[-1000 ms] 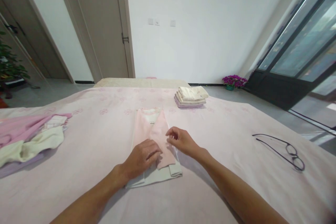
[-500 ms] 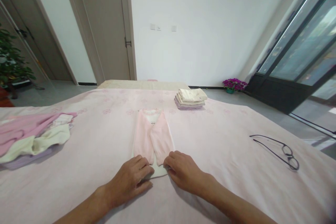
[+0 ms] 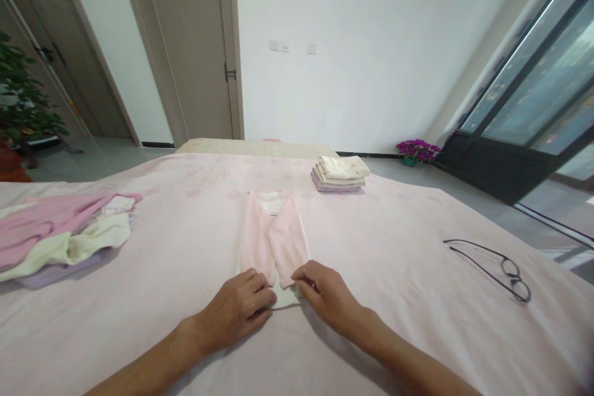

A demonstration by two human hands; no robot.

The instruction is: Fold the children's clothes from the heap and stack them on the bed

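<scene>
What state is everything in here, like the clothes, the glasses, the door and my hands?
Pink-sleeved garment: laid flat, sleeves folded inward.
Clothes stack: neatly folded.
Clothes heap: loose, rumpled.
Glasses: temples unfolded.
Pink cover: spread out, lightly creased.
Door with the handle nearest the sockets: shut.
Purple flowers: in bloom.
Left hand: fingers bent, at the hem.
Right hand: fingers bent, at a cuff.

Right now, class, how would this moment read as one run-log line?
left hand: on shirt's near edge | right hand: same edge, other corner | sleeves: folded inward | folded stack: beyond, to right
</scene>
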